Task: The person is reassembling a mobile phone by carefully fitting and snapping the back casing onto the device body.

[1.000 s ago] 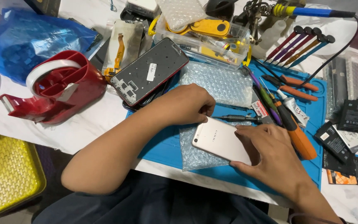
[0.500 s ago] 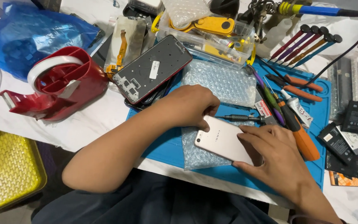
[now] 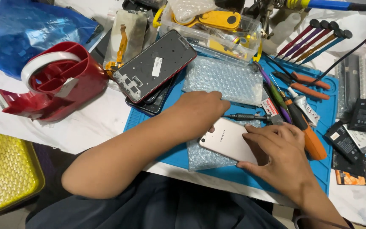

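The pale gold phone lies back-up on a scrap of bubble wrap near the front edge of the blue work mat, which sits on the white tabletop. The right hand presses flat on the phone's right end, fingers spread and lying on the shell, not curled round it. The left hand rests loosely bent at the phone's top left corner, fingertips touching the edge; whether it pinches anything there I cannot tell. By my reading, the step in hand is steadying the phone and working at that corner, and a next move would call for a firm hold from the right hand and a fine grip or tool at the seam.

A thin dark screwdriver lies just beyond the phone. Farther back, a dark phone frame bears a small white oblong label. At the right edge lie black flat batteries with white printed labels, and an orange-and-black packet below them. A clear plastic box holds yellow parts; a red tape dispenser stands left, with a blue plastic bag behind
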